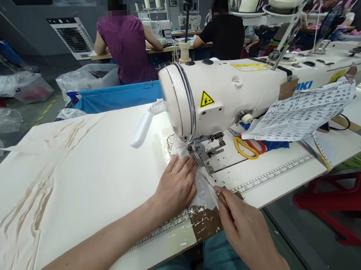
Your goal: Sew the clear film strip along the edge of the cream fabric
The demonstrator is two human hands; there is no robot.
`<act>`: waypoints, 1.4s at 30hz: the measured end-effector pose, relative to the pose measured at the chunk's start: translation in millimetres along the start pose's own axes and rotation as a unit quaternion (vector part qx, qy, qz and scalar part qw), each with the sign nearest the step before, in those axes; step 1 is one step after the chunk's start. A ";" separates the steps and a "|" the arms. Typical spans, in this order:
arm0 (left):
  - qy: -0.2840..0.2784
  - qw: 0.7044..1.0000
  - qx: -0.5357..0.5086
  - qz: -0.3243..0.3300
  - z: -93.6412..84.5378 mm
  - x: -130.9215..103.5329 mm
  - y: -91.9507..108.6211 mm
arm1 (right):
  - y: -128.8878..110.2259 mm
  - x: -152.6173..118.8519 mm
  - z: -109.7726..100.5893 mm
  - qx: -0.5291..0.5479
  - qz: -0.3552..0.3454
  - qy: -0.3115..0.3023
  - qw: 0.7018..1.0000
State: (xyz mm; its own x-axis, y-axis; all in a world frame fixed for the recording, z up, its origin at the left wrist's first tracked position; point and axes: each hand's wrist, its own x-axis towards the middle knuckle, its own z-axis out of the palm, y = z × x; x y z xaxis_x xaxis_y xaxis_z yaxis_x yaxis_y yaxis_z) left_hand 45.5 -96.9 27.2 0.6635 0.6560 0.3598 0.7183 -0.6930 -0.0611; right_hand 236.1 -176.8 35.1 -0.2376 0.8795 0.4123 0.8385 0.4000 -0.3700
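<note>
Left hand flat, pressing white fabric just before sewing machine presser foot; right hand gripping awl beside fabric

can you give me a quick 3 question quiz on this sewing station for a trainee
1. True or false: the left hand lies flat on the white fabric by the sewing machine.
2. What does the right hand hold? A) yellow scissors B) a thin wooden-handled tool C) a thread cone
3. Fill in: the scissors lie under the machine's ____.

Key: 1 true; 2 B; 3 arm
</note>
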 end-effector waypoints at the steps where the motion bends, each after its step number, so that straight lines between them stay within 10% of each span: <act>1: 0.002 1.000 0.001 0.002 -0.2 -0.1 0.2 | 3.3 -2.9 -2.2 0.003 0.005 0.004 1.000; 34: -0.046 0.999 -0.018 -0.004 -2.1 -7.4 9.3 | 27.5 -15.7 -4.3 0.087 0.069 -0.004 0.994; 42: -0.039 0.999 -0.019 -0.004 -0.5 -7.3 8.3 | 15.5 -17.1 -8.6 0.201 0.194 -0.013 0.960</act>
State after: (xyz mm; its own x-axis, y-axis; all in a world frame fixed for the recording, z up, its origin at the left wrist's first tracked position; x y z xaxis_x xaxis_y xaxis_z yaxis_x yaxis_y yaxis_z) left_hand 46.5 -107.6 24.5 0.6729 0.6820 0.2864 0.7164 -0.6973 -0.0229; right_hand 257.3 -187.9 29.5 0.0384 0.9863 0.1603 0.6111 0.1038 -0.7847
